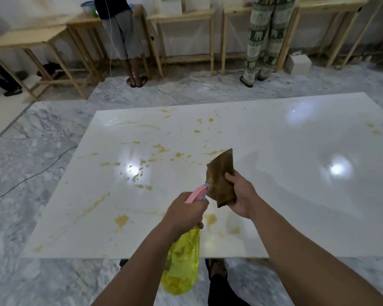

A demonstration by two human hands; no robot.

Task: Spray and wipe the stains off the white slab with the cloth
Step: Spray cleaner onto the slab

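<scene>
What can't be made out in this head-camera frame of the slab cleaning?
- Spray bottle trigger: hidden under the left hand; a squeeze can't be confirmed.
- White slab right end: cut off by the frame edge.
- Stains on the glossy surface: partly washed out by light glare.
- Cloth lower part: covered by the right hand.
- Two people at the wooden benches: cut off above the waist by the top edge.
</scene>
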